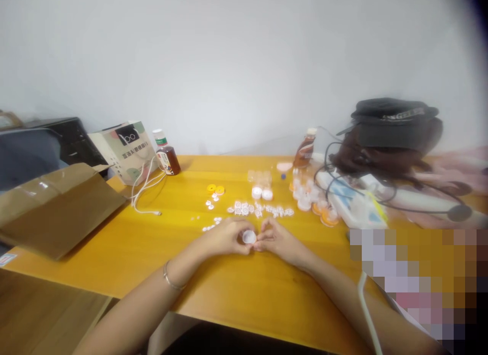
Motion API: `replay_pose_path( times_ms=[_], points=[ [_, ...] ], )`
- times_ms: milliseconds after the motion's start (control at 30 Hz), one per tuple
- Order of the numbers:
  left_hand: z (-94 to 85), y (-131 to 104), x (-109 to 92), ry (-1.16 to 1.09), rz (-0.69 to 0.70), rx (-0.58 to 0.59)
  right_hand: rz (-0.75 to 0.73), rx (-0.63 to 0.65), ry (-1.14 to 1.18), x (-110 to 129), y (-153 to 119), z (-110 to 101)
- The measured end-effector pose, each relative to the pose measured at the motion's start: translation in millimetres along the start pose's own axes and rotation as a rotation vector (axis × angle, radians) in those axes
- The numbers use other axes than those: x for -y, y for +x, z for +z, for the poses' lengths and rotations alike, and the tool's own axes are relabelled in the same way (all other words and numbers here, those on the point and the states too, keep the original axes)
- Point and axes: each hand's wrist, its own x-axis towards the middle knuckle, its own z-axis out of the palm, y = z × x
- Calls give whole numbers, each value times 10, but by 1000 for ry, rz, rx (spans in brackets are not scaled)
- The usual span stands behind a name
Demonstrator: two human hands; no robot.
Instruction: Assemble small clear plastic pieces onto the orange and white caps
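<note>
My left hand (234, 237) curls its thumb and fingers around a small white round cup-like part (249, 237), its hollow side facing up toward me. From the right, my right hand (272, 237) pinches at the rim of the same part; anything small between those fingertips is too blurred to make out. Just beyond the hands lies a row of small white gear-like pieces (259, 209). Two white round pieces (262, 193) sit behind that row. Left of them are yellow round pieces (215, 189) and several small white discs (211, 202).
An open cardboard box (61, 212) and a printed paper bag (131, 151) stand left, near a white cable (143, 211) and a brown bottle (168, 159). At right are another bottle (305, 149), clear and orange containers (305, 195), cables and a black cap (392, 123).
</note>
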Motion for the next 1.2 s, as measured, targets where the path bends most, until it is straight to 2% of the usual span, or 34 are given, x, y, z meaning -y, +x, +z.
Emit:
replay_pose_path(
  times_ms=[100, 200, 333, 400, 467, 533, 667, 767, 900, 1000, 1200],
  points=[
    [2, -2, 1, -3, 3, 17, -4, 11, 32, -9, -1, 4],
    [18, -4, 8, 39, 19, -17, -21, 29, 27, 0, -6, 12],
    [54, -10, 22, 96, 36, -37, -74, -3, -163, 39, 18, -80],
    [69, -14, 25, 122, 46, -27, -151, -162, -380, 47, 56, -190],
    [76, -16, 16, 147, 57, -15, -249, -392, -661, 38, 98, -316],
    [67, -18, -3, 161, 67, 3, -276, -462, -860, 14, 131, -421],
    [-31, -19, -10, 110, 86, 16, -304, -449, -1091, -36, 157, -503],
    [-155, -13, 104, 97, 11, -90, -321, -440, -1143, -51, 161, -499],
    [-266, 1, 377, 145, -102, -241, -351, -414, -1142, -36, 150, -461],
    [-257, 10, 517, 164, -132, -238, -374, -372, -1133, -10, 126, -416],
    [-147, 40, 577, 232, -74, -228, -387, -347, -1117, 27, 109, -341]
  ],
)
